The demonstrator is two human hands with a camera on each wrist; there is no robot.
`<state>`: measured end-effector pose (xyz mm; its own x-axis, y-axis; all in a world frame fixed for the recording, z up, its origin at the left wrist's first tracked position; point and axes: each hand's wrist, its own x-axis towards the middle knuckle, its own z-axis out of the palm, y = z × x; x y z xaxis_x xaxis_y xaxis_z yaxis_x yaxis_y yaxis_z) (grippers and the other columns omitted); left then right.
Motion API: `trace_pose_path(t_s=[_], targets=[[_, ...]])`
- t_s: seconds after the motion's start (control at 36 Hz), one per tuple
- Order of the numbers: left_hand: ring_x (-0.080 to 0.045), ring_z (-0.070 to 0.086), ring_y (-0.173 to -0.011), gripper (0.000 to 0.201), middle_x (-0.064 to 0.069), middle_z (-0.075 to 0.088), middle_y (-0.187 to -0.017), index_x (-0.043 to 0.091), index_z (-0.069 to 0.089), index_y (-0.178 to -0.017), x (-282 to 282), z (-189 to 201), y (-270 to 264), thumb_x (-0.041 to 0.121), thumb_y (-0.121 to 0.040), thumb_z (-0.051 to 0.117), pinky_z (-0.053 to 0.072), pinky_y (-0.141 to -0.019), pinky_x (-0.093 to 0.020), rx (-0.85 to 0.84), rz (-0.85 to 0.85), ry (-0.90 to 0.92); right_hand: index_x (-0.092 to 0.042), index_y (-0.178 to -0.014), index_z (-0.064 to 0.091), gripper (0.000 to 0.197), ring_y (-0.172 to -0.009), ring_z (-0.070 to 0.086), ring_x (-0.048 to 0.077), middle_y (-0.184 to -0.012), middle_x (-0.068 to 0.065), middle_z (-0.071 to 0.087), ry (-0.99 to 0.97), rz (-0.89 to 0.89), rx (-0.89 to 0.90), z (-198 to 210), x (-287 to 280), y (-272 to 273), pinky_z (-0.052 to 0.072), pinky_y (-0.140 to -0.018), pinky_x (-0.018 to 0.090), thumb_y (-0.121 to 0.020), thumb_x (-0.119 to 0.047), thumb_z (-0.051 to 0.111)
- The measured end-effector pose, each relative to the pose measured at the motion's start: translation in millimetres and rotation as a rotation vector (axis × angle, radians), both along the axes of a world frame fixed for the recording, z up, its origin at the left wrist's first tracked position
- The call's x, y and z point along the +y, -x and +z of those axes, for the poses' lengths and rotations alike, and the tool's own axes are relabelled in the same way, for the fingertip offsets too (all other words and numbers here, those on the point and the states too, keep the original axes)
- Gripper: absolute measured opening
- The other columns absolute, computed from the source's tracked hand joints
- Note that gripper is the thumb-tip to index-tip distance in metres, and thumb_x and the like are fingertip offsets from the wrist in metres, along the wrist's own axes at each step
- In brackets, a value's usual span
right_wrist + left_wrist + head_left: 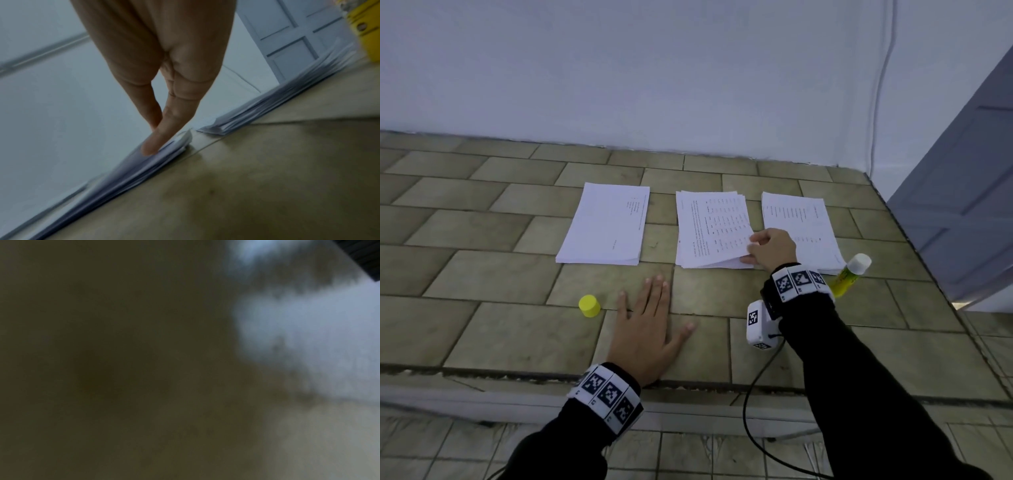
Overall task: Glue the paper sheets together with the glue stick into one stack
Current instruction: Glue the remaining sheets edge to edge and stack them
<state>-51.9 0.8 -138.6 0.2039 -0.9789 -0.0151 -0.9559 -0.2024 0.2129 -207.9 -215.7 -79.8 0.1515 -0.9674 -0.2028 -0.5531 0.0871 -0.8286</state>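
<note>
So the whole thing sits on a tiled counter [482,260] against a plain white wall [654,68], with a grey panelled door [962,192] off to the right. Three piles of printed sheets lie in a row: the left pile [602,226] is neat, the middle pile [709,233] is a bit fanned, and the right pile [801,226] has its near corner partly hidden behind the wrist.

The right hand [770,250] is at the near right corner of the middle pile, thumb and fingers pinching the top sheet or sheets, and that corner is lifted off the rest. In the right wrist view a fingertip [150,147] presses along the pile's edge. The left hand [650,325] is just flat on the counter, fingers spread, holding nothing. Its wrist camera is a dark blur, so no help there.

The glue stick [849,274] lies uncapped beside the near corner of the right pile, right behind the right wrist. Its yellow cap [589,306] stands on its own just left of the left hand.

My read: this is the peel-off-a-sheet step, somewhere mid-task, and I can't tell which sheets are already glued. Next move probably needs a single sheet separated cleanly, then the glue stick picked up, which is close by.
</note>
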Motion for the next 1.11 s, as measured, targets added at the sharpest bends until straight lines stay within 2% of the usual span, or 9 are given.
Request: trace_pose_path(t_s=[0.08,0.31,0.44,0.58,0.67,0.81,0.86,0.94,1.11], targets=[[-0.018,0.001,-0.151,0.101,-0.003,0.006,-0.164,0.009,0.012,-0.156,-1,-1,0,0.078,-0.084,-0.011,0.001,-0.119,-0.056,0.007,0.001,-0.003,-0.005,-0.105,0.063,0.022,-0.103,0.062,0.024,-0.104,0.008,0.061,0.101,0.058,0.205,0,2,-1,0.044,-0.085,0.022,-0.084,-0.008,0.068],[-0.017,-0.002,-0.151,0.103,-0.001,0.001,-0.164,0.011,0.007,-0.156,-2,-1,0,0.079,-0.082,-0.014,-0.002,-0.120,-0.055,-0.003,0.009,-0.024,-0.012,-0.125,0.044,0.039,-0.100,0.061,0.026,-0.114,0.008,0.060,0.234,0.263,0.734,11,11,-13,0.043,-0.071,0.030,-0.091,-0.025,0.059],[-0.016,-0.005,-0.151,0.103,0.000,-0.002,-0.164,0.012,0.004,-0.156,0,0,0,0.079,-0.081,-0.015,-0.005,-0.120,-0.053,-0.009,0.007,-0.043,-0.010,-0.121,0.050,0.033,-0.101,0.061,0.024,-0.116,0.007,0.060,0.223,0.297,0.849,14,14,-17,0.040,-0.069,0.030,-0.093,-0.025,0.058],[-0.014,-0.014,-0.149,0.117,0.002,-0.008,-0.164,0.015,-0.003,-0.156,-1,8,-3,0.083,-0.065,-0.028,-0.009,-0.120,-0.049,0.049,0.014,-0.088,-0.010,-0.119,0.050,0.034,-0.101,0.059,0.026,-0.116,0.009,0.058,0.258,0.296,0.726,16,18,-9,0.045,-0.075,0.033,-0.094,-0.033,0.055],[-0.014,-0.003,-0.150,0.127,0.003,0.012,-0.163,0.018,0.011,-0.156,1,29,-10,0.091,-0.057,-0.022,0.001,-0.122,-0.045,0.185,0.024,-0.127,-0.013,-0.114,0.051,0.031,-0.089,0.056,0.019,-0.097,0.000,0.059,0.322,0.293,0.571,22,26,1,0.044,-0.074,0.031,-0.094,-0.036,0.054],[-0.007,0.048,-0.121,0.061,0.014,0.055,-0.128,0.025,0.054,-0.130,9,99,-12,0.069,-0.090,0.039,0.037,-0.097,-0.026,0.434,-0.023,-0.033,-0.016,-0.104,0.056,0.021,-0.069,0.054,0.014,-0.069,-0.007,0.050,0.482,0.270,0.322,41,47,19,0.048,-0.068,0.030,-0.093,-0.033,0.059],[-0.004,0.045,-0.119,0.059,0.016,0.050,-0.129,0.026,0.052,-0.135,5,125,-21,0.065,-0.091,0.045,0.033,-0.095,-0.023,0.451,0.008,-0.010,-0.018,-0.099,0.057,0.014,-0.065,0.053,0.011,-0.071,-0.004,0.055,0.572,0.255,0.243,52,57,27,0.047,-0.064,0.027,-0.093,-0.030,0.059],[-0.018,0.046,-0.130,0.084,0.003,0.048,-0.146,0.024,0.044,-0.143,-14,143,-52,0.078,-0.079,0.034,0.038,-0.107,-0.040,0.358,0.102,0.011,-0.018,-0.095,0.058,0.008,-0.065,0.050,0.007,-0.075,-0.005,0.055,0.753,0.193,0.129,66,71,42,0.042,-0.059,0.021,-0.091,-0.024,0.062],[-0.032,0.051,-0.124,0.074,-0.013,0.049,-0.142,0.010,0.039,-0.144,-68,118,-113,0.064,-0.094,0.039,0.042,-0.099,-0.041,0.063,0.319,-0.187,-0.009,-0.113,0.054,0.042,-0.107,0.051,0.029,-0.114,0.012,0.054,0.984,-0.220,0.186,71,74,82,0.045,-0.088,0.042,-0.079,-0.027,0.073]])
